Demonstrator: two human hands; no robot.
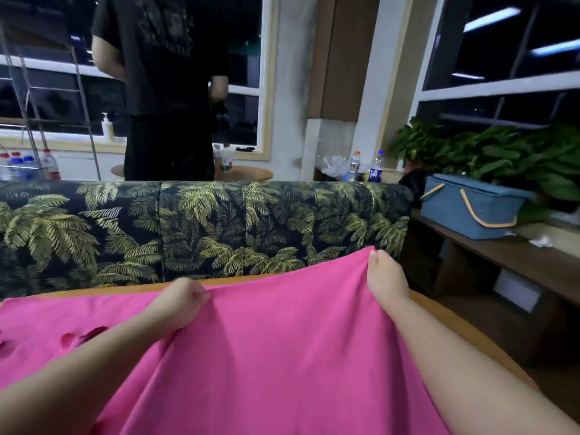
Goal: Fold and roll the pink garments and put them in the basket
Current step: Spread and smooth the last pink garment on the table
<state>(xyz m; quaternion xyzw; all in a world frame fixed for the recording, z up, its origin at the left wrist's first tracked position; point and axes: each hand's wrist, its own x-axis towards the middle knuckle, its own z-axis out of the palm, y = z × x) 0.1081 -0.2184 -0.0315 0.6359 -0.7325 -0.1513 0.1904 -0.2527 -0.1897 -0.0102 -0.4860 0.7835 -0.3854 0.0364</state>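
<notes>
Two hands grip the far edge of a pink garment (pixel 282 346) that is spread over a wooden desk (pixel 445 315). The left hand (pixel 179 304) has its fingers curled around a bunched bit of the cloth; the right hand (pixel 384 277) pinches the edge higher up, lifting that corner off the desk. The hands are apart, with the edge sagging between them. Beyond the desk stands a palm-print sofa (pixel 201 227), and behind it a person in black (pixel 163 86). A blue basket (pixel 470 208) with tan handles sits on a low shelf (pixel 514 259) to the right, well apart from the garment.
</notes>
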